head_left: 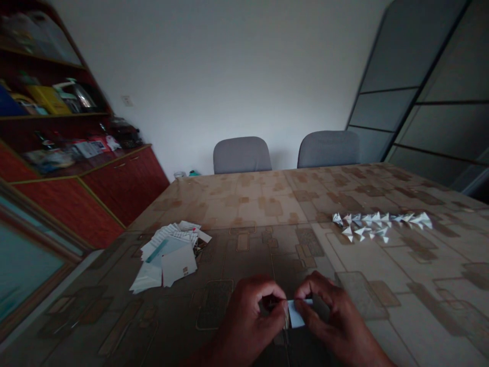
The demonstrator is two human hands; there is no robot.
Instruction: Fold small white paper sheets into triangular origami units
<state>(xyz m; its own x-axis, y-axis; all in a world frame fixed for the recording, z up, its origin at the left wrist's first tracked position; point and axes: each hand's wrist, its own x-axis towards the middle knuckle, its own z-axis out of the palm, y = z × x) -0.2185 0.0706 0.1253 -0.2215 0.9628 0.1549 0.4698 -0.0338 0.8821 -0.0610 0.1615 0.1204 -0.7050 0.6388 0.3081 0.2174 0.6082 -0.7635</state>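
Note:
Near the table's front edge, a small pale piece of paper (pixel 297 315) is held between both hands. My left hand (pixel 256 316) pinches its left edge between thumb and fingertips. On the other side, my right hand (pixel 330 316) has its thumb and fingers closed on the paper's upper right part. A loose pile of white paper pieces (pixel 171 255) lies on the table to the left. Several small folded white paper pieces (pixel 376 220) stand in two rows on the right side of the table.
The patterned table (pixel 248 204) fills the lower view. Two grey chairs (pixel 242 154) stand behind its far edge. At the left is a red-brown cabinet (pixel 118 183) with shelves of household items; grey sliding panels (pixel 389 66) are at the right.

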